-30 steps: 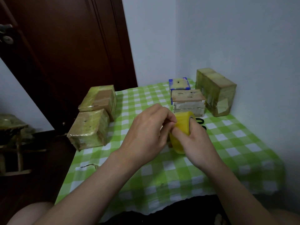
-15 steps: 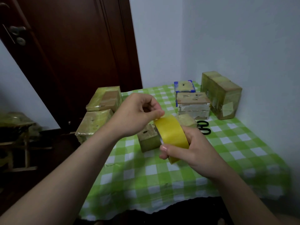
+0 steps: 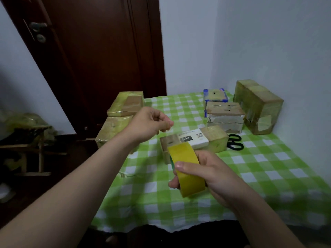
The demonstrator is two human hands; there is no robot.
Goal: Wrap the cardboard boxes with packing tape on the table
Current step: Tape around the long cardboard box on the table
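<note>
My right hand (image 3: 216,173) grips a yellow roll of packing tape (image 3: 187,170) above the green checked table (image 3: 268,176). My left hand (image 3: 148,122) is raised up and to the left of the roll, thumb and fingers pinched on the pulled-out tape end; the clear strip between hand and roll shows only faintly. Just behind the roll lies a small cardboard box (image 3: 213,140) with a white printed label on top, partly taped.
Two wrapped boxes (image 3: 125,104) (image 3: 111,133) sit at the table's left edge. At the back right stand a blue-edged box (image 3: 215,94), a white-sided box (image 3: 224,117) and a large wrapped box (image 3: 258,106). Black scissors (image 3: 234,142) lie right of the labelled box. A dark door (image 3: 98,59) stands behind.
My left hand has pulled up and left, away from the roll, drawing tape out. The right hand has lowered the roll toward me, uncovering the labelled box.
</note>
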